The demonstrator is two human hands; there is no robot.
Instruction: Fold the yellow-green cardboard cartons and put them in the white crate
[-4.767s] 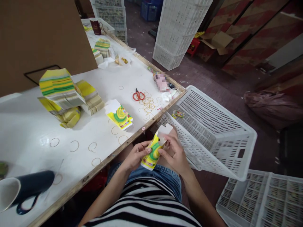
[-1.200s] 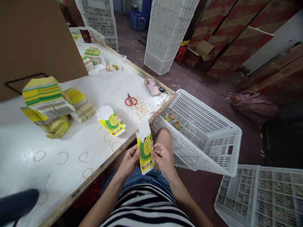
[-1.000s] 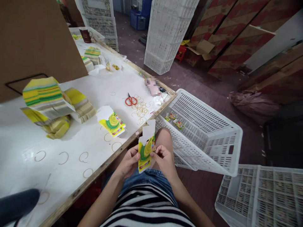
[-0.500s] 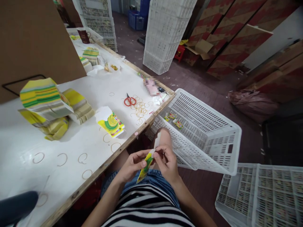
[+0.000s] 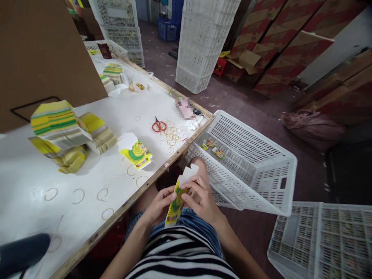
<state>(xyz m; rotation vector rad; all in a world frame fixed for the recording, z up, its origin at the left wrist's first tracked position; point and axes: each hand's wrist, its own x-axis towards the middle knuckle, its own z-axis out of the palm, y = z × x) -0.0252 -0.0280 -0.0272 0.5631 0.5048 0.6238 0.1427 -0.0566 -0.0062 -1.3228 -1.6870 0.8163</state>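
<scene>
A yellow and green printed carton (image 5: 174,205) with white end flaps is held upright over my lap. My left hand (image 5: 159,205) pinches its left edge between thumb and fingers. On the other side my right hand (image 5: 200,197) grips it near the upper end, fingers bent over the printed face. Close by on the white table (image 5: 101,236) lie several flat cartons (image 5: 136,152) of the same print. Behind them, red-handled scissors (image 5: 159,125) rest beside a scatter of rubber bands (image 5: 172,133).
Stacked carton blanks (image 5: 56,124) stand at the table's left. A white plastic crate (image 5: 250,159) with a few small boxes (image 5: 217,152) sits to my right, near filled crates (image 5: 322,236). Tall white crates (image 5: 193,46) rise from the floor ahead.
The carton has turned so its printed face and white flaps show more fully. My right hand has shifted slightly left and its fingers now reach across the carton.
</scene>
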